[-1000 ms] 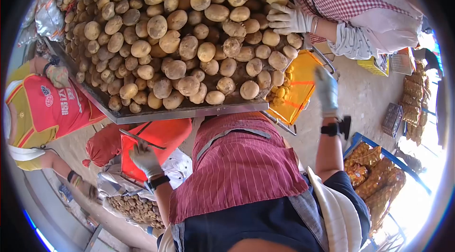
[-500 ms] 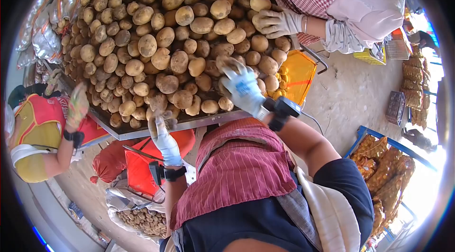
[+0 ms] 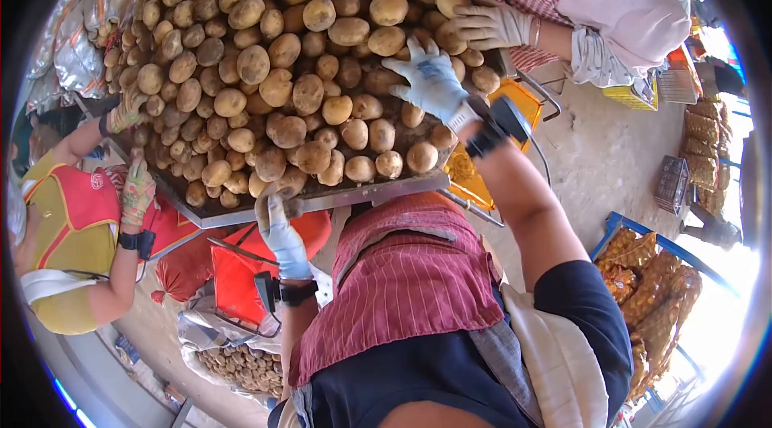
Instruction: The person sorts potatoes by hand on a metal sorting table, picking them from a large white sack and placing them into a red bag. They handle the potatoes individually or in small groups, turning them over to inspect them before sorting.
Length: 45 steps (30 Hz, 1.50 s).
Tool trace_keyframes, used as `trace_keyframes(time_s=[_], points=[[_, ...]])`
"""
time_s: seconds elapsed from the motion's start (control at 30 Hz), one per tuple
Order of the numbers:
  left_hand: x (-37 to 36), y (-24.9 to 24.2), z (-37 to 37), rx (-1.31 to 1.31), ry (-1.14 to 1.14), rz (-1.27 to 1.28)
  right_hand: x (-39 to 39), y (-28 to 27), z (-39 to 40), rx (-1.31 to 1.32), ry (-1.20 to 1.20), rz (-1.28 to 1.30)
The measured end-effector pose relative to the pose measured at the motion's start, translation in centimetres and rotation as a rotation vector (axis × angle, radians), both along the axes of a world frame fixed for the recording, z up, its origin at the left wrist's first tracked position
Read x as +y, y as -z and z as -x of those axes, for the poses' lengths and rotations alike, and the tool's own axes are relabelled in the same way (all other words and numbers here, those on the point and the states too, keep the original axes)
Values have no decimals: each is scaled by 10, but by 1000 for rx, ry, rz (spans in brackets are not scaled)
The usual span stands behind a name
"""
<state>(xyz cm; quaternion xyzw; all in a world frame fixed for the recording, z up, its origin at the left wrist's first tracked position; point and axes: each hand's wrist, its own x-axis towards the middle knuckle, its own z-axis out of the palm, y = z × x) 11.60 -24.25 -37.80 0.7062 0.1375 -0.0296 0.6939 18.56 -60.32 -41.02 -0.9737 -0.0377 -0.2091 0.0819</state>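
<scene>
Potatoes (image 3: 310,94), many, of mixed sizes, brown to yellowish: heaped across a table (image 3: 346,196) with a raised metal rim. Right hand (image 3: 430,82), in a pale glove: open, fingers spread over the potatoes toward the heap's right side; a dark device strapped at the wrist. Left hand (image 3: 283,236), gloved, fingertips soiled: at the near rim, fingers bent beside potatoes; whether it grips one cannot be told. Apron (image 3: 402,283), dark pink, striped: on the wearer, close to the rim. Co-worker's gloved hand (image 3: 490,26): on the heap, just beyond the right hand. Second co-worker (image 3: 72,227), in a red apron: at the left, one hand at the heap's edge. Yellow bin (image 3: 515,92): beside the table, at right. Red bin (image 3: 305,236): below the near rim, beside the left hand.
</scene>
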Motion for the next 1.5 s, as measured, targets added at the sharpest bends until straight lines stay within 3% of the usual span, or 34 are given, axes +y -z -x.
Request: trace_keyframes(time_s=[0.03,0.13,0.27,0.4,0.53,0.6,0.67,0.73,0.87,0.93,0.97,1.0,1.1,1.2,1.27,1.33,1.5], points=[[-4,-3,-1,7,7,13,-2,-1,-3,4,-1,-5],[-2,-7,-1,10,3,20,-16,-38,-3,392,12,-80],[14,-4,8,33,-57,36,-5,-31,44,329,8,-100],[24,-3,16,60,-112,-2,-14,-32,52,589,186,-34],[16,1,12,59,-99,-16,-13,-49,-2,84,173,-211],[4,0,6,8,17,-39,-10,-46,-31,-8,179,-169],[-16,-11,2,-28,48,-29,4,-37,-46,142,278,-302],[-26,-17,-1,8,82,18,16,-45,-34,416,209,-17],[-11,-2,4,-25,45,31,8,-45,11,561,215,-39],[-1,0,10,18,14,47,-8,-33,26,809,208,182],[1,-1,11,64,-16,56,-15,-32,30,783,197,203],[1,-1,11,60,-26,55,-17,-29,19,811,306,-8],[-1,-5,13,89,-47,31,2,-55,-25,364,123,-363],[-18,-9,1,37,17,20,40,-64,-80,141,-19,-429],[-29,-13,-5,53,66,48,63,-43,-103,-163,47,-129],[-32,-16,-9,63,89,85,53,-50,-101,279,47,-242],[-25,-21,-3,73,53,110,32,-18,-59,240,75,-219]])
